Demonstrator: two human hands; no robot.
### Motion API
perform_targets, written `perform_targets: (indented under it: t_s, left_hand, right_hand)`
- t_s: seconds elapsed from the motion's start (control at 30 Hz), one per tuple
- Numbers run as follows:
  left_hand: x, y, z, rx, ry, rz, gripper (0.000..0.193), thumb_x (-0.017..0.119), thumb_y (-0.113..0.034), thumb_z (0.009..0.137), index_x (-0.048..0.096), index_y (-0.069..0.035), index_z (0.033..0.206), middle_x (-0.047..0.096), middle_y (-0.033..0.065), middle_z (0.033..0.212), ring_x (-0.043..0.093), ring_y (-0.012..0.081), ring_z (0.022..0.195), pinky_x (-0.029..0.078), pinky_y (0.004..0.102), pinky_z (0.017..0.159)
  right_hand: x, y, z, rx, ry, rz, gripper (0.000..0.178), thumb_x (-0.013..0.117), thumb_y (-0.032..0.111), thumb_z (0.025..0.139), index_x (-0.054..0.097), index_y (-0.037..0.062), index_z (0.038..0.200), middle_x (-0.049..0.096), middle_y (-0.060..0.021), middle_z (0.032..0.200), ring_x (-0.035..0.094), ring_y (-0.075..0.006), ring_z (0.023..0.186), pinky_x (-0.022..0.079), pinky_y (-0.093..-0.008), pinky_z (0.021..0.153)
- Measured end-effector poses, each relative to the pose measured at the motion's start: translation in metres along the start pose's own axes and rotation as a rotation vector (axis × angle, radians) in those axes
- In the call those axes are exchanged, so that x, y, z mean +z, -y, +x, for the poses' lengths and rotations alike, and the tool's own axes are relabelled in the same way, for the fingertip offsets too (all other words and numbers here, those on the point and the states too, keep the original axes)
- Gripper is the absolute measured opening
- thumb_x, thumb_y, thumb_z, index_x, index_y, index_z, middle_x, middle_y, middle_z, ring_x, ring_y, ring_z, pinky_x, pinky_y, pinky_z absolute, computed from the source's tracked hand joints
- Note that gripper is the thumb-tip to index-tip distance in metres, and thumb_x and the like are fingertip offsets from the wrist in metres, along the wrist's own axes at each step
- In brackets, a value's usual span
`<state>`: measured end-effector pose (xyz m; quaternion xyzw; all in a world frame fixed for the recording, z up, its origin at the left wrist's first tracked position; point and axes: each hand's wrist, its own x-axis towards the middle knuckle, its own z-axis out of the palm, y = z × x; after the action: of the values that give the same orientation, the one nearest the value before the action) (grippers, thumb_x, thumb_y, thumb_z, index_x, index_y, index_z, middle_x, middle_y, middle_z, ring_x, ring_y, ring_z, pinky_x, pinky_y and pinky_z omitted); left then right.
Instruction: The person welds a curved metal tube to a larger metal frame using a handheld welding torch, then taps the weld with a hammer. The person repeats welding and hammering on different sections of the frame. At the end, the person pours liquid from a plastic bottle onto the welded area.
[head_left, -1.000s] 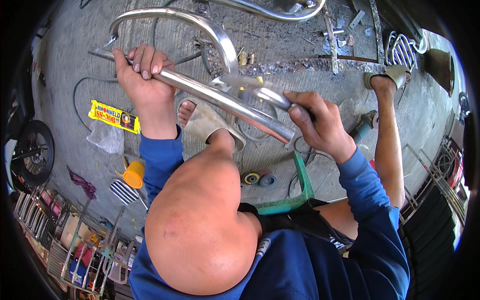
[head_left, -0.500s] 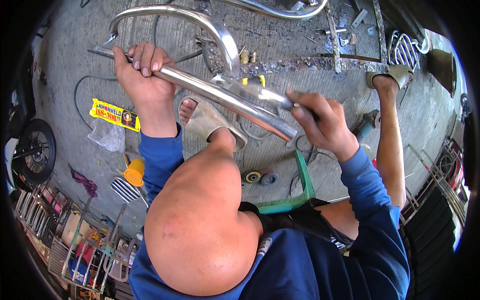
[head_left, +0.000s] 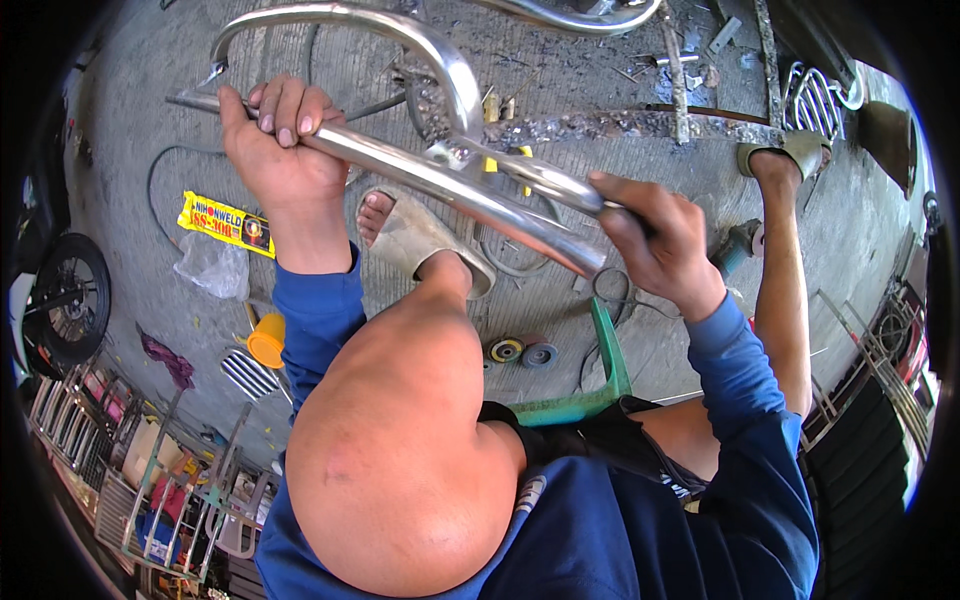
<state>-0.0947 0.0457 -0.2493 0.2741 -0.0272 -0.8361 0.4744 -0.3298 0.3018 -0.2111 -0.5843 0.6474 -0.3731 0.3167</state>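
Over concrete floor point(head_left: 115, 200), clasping steel tube point(head_left: 450, 192) in wrapped left hand point(head_left: 288, 150), shiny tool point(head_left: 555, 184) in curled right hand point(head_left: 665, 242); could drop either by slackening.

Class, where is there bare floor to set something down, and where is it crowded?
Bare concrete shows between the black wheel and plastic bag, and between the right hand, rusty bar and right sandal. It is crowded beyond the bar, among metal scraps.

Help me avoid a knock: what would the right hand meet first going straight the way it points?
Probably the bent metal tube, near its lower end, by way of the metal tool in the right hand; depth is unclear, they may touch.
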Motion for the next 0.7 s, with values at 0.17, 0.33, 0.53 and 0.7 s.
perform_targets:
  t_s: [0.17,0.33,0.53,0.7]
  left_hand:
    - [0.003,0.000,-0.003,0.010,-0.004,0.024,0.050,0.035,-0.051,0.106,0.043,-0.014,0.075,0.033,-0.0043,0.053,0.029,0.0081,0.039,0.032,0.0247,0.037]
    - [0.005,0.000,-0.004,0.001,0.048,0.059,0.049,0.035,-0.051,0.106,0.043,-0.015,0.074,0.032,-0.0044,0.053,0.028,0.0080,0.039,0.031,0.0250,0.037]
    - [0.006,-0.001,-0.005,0.033,0.019,0.092,0.050,0.034,-0.052,0.106,0.044,-0.014,0.074,0.032,-0.0045,0.053,0.028,0.0082,0.039,0.031,0.0253,0.037]
    - [0.014,-0.001,-0.006,0.058,0.083,0.090,0.050,0.034,-0.053,0.106,0.045,-0.015,0.075,0.033,-0.0044,0.052,0.028,0.0083,0.038,0.032,0.0260,0.034]
  right_hand:
    - [-0.002,-0.001,0.000,-0.137,-0.017,-0.022,0.026,0.069,0.008,0.091,0.064,0.0002,0.115,0.073,-0.0174,0.103,0.073,-0.0298,0.073,0.058,-0.0350,0.065]
    - [0.003,-0.005,0.000,-0.117,-0.097,0.148,0.021,0.069,0.009,0.092,0.063,-0.0003,0.111,0.073,-0.0178,0.105,0.072,-0.0297,0.072,0.058,-0.0350,0.064]
    - [0.005,-0.004,-0.008,-0.101,-0.149,0.225,0.020,0.068,0.008,0.093,0.063,-0.0001,0.110,0.073,-0.0179,0.107,0.073,-0.0283,0.071,0.057,-0.0341,0.063]
    - [-0.002,0.000,0.001,-0.005,0.008,-0.021,0.021,0.067,0.008,0.093,0.064,0.0001,0.112,0.073,-0.0188,0.104,0.074,-0.0289,0.076,0.057,-0.0335,0.067]
